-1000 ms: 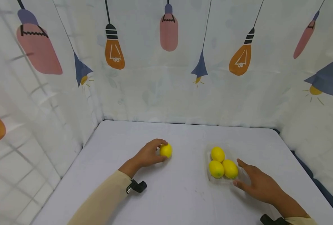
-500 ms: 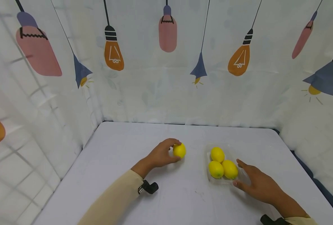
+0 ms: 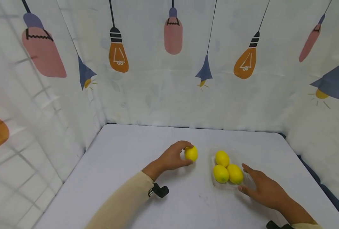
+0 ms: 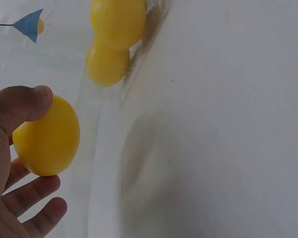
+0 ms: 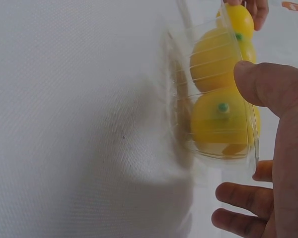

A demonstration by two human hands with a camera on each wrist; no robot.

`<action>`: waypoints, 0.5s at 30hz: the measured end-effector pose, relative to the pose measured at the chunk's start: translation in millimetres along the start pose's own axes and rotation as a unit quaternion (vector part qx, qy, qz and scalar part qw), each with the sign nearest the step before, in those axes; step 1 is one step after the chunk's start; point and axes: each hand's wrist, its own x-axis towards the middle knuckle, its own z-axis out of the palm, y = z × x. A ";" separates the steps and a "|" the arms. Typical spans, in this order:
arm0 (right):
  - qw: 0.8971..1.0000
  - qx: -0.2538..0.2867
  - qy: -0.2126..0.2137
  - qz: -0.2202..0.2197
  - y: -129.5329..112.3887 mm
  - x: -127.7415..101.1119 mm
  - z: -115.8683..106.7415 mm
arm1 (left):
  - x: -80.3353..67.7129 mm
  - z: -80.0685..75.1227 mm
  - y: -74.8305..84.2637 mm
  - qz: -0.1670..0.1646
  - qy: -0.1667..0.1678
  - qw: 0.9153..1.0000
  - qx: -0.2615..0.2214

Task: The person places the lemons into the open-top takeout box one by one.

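A yellow lemon (image 3: 191, 154) is pinched between the thumb and fingers of my left hand (image 3: 173, 157), just above the table to the left of the container. In the left wrist view the thumb lies over the top of this lemon (image 4: 49, 141). Three more lemons (image 3: 221, 174) sit together in a clear plastic container (image 5: 181, 99). My right hand (image 3: 265, 189) is spread at the container's right side, fingers extended. Its thumb overlaps the rim in the right wrist view; I cannot tell whether it touches.
A white-covered table (image 3: 135, 140) bears everything. Behind it hangs a pale curtain (image 3: 158, 95) printed with lamps and bulbs, and the same cloth closes both sides. Black devices are strapped on each wrist, the left one (image 3: 160, 190) in plain sight.
My left hand has carried the lemon to the right across the table, closer to the container. My right hand and the three lemons in the container have stayed in place.
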 end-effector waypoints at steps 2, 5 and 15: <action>1.000 0.000 -0.003 0.001 0.0 -0.9 0.2 | 2.1 2.5 3.0 0.001 -0.004 1.000 0.005; 1.000 -0.005 -0.004 -0.001 -0.1 -1.3 -0.3 | 5.0 4.6 8.0 0.003 -0.007 1.000 0.008; 1.000 -0.010 0.000 -0.004 -0.6 -0.1 0.1 | 16.7 14.2 18.3 0.020 -0.012 0.999 0.022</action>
